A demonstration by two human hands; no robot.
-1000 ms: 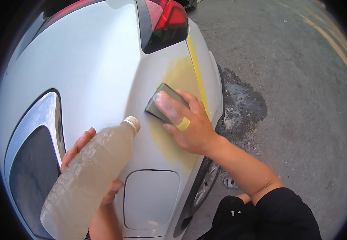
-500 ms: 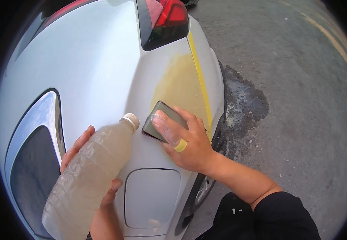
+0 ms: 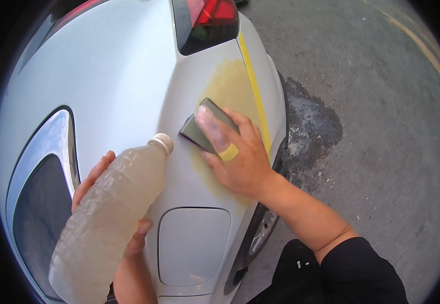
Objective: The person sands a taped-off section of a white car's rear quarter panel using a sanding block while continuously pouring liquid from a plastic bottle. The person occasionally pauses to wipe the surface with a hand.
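Grey asphalt [image 3: 392, 167] fills the right side of the frame, with a dark blotch [image 3: 313, 124] near the silver-white car [image 3: 118, 76], whose bodywork spans the left and centre. At the top centre is a red tail light [image 3: 219, 14]; below it, yellow tape [image 3: 254, 91] runs along a tan patch [image 3: 230, 81]. Two hands work apart. Near the centre, the right hand [image 3: 248, 159] grips a grey-green block [image 3: 198, 134] against the panel, one yellow-banded finger laid across it. At lower left, the left hand [image 3: 93, 176] clasps a cloudy, white-capped bottle [image 3: 113, 213], tilted, beside a rounded flap [image 3: 194, 245].
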